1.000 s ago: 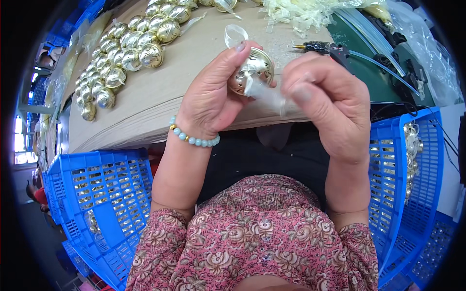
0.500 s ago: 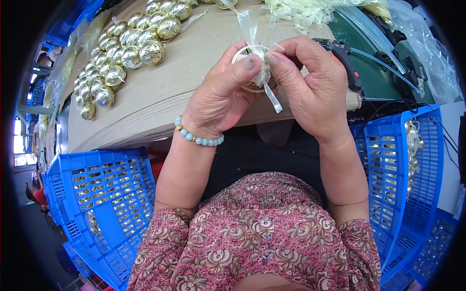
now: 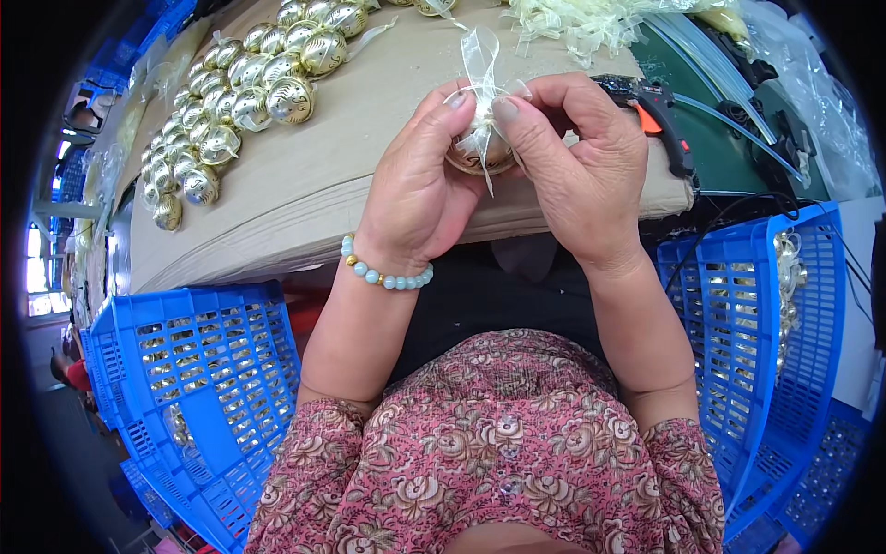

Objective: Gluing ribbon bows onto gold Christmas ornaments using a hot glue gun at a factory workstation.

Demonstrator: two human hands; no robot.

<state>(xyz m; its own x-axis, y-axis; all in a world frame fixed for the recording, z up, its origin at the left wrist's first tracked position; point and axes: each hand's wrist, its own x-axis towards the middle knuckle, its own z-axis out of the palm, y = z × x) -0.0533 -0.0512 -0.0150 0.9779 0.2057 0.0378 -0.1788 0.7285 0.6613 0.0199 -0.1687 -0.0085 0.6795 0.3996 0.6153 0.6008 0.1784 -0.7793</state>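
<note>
Between my hands, over the near edge of the table, is a shiny gold ball ornament with dark markings. A sheer pale ribbon stands up from its top as a loop, and a ribbon end hangs down its front. My left hand is curled around the ball's left side, its thumb pressed near the ribbon's base. With thumb and finger, my right hand pinches the ribbon beside the knot. What lies exactly under the right fingertips is hidden.
Rows of finished-looking gold balls lie at the left on the cardboard-covered table. Pale ribbon pieces are heaped at the back. A black and orange glue gun rests at the right. Blue crates holding gold items flank me.
The ball has turned, so more of its gold front shows below the ribbon. The ribbon loop above has opened wider, and the hanging end looks shorter. Both hands keep their hold.
</note>
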